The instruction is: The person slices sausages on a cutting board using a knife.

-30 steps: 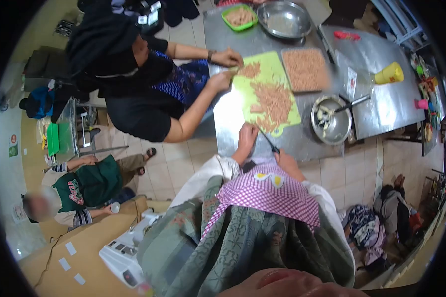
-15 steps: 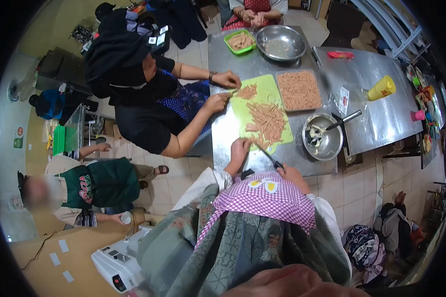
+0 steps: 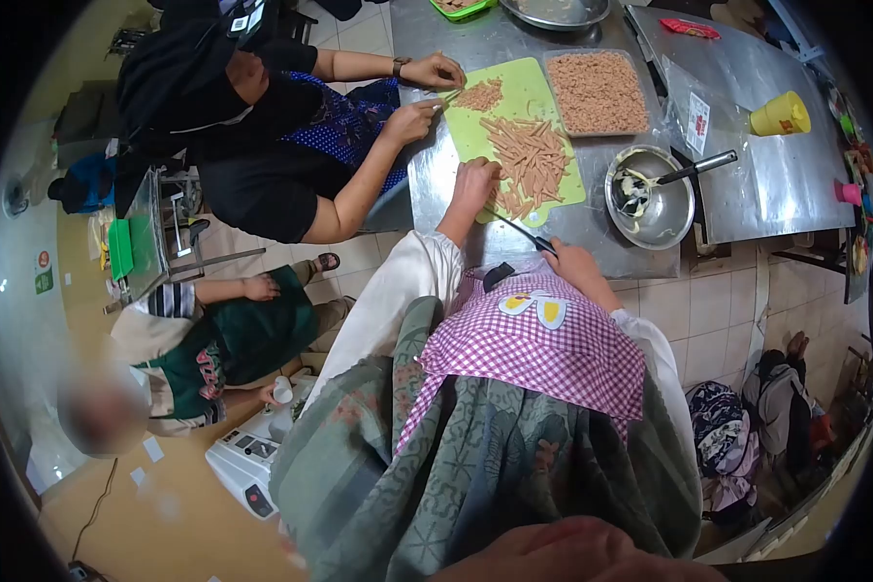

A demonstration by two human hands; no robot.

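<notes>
My right hand is closed around the black handle of a knife, whose blade points up and left to the near edge of the green cutting board. My left hand rests on the board's near left side, fingers curled in against the sausage strips. The strips lie in a loose heap on the board. Farther up sits a small pile of chopped sausage, where a co-worker's hand holds another knife.
A clear tub of chopped sausage stands right of the board. Near it is a steel bowl with a black-handled utensil and pale residue. A yellow bottle lies on the right-hand table. Another person in a green apron is at left.
The view has shifted, so the table sits higher in it. My left hand has moved farther up along the board's left side. The knife stays in my right hand.
</notes>
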